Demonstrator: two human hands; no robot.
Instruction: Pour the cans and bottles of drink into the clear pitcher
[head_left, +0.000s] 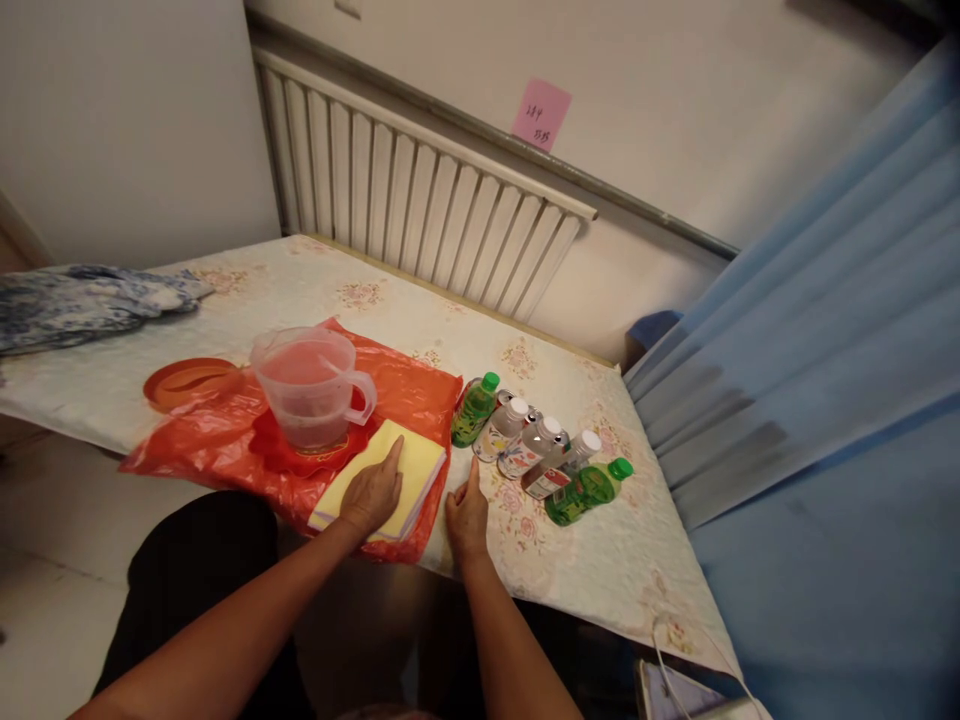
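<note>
My left hand (373, 492) lies flat, fingers stretched out, on a folded yellow cloth (416, 468) that rests on an orange plastic bag (405, 392). Beside the cloth my right hand (467, 515) rests palm down on the tablecloth, fingers extended, holding nothing. Just beyond it lie several small bottles on their sides: a green one (474, 410), white-capped clear ones (525, 440), and another green one (589, 489). A clear plastic measuring jug (311, 385) stands on a red mat (289, 455) on the bag.
The table (637, 560) carries a floral cloth and ends near my body. An orange lid (187, 380) lies left of the jug, and a blue patterned fabric (82, 300) at far left. A radiator (420, 200) runs behind; a blue curtain (825, 400) hangs on the right.
</note>
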